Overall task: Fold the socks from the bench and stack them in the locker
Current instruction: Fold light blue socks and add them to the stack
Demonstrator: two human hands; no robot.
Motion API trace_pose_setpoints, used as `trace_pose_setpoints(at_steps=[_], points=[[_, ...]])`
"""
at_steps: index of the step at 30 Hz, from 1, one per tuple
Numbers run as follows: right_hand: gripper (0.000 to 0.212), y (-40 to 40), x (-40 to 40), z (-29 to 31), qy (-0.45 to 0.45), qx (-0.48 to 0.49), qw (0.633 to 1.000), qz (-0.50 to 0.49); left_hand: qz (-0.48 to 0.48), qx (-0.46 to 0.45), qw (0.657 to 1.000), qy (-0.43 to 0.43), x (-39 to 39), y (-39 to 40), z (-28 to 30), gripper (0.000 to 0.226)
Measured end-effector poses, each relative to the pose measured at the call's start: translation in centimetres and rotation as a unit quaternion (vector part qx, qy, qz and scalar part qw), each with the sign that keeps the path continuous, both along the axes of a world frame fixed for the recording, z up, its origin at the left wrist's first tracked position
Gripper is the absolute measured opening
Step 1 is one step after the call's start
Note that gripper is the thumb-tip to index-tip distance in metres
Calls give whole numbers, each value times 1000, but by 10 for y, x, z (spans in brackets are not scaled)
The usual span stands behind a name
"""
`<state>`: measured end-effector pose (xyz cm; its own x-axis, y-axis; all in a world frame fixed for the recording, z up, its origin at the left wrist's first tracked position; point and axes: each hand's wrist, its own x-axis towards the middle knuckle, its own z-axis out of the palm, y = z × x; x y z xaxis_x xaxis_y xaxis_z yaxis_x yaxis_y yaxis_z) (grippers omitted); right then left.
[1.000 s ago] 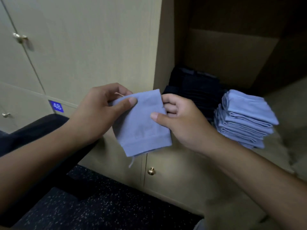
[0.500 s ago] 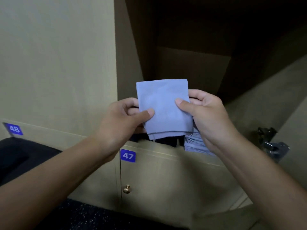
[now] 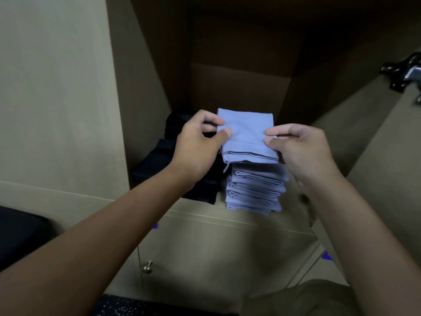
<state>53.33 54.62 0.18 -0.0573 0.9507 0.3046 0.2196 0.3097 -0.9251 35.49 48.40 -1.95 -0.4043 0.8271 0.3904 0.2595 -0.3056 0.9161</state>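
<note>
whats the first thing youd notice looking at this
A folded light blue sock sits mid-frame, pinched on either side by the left hand and the right hand. Right below it in the open locker stands a pile of folded blue socks, with a dark pile to its left.

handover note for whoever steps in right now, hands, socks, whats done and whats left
Left hand: pinching the left edge of the folded blue sock.
Right hand: pinching its right edge.
The sock is held flat just above the blue sock stack in the open locker; a dark stack sits to the left of it.
Done: this sock is folded, several already stacked.
Left: lower it squarely onto the blue stack and let go. The bench is out of view, so remaining socks are unknown.
</note>
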Motion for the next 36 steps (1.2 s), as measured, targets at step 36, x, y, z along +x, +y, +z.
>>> trace_pose_setpoints(at_steps=[36], points=[[5, -58, -70, -3, -231, 161, 952, 120, 72, 5, 861, 503, -65, -92, -13, 8]])
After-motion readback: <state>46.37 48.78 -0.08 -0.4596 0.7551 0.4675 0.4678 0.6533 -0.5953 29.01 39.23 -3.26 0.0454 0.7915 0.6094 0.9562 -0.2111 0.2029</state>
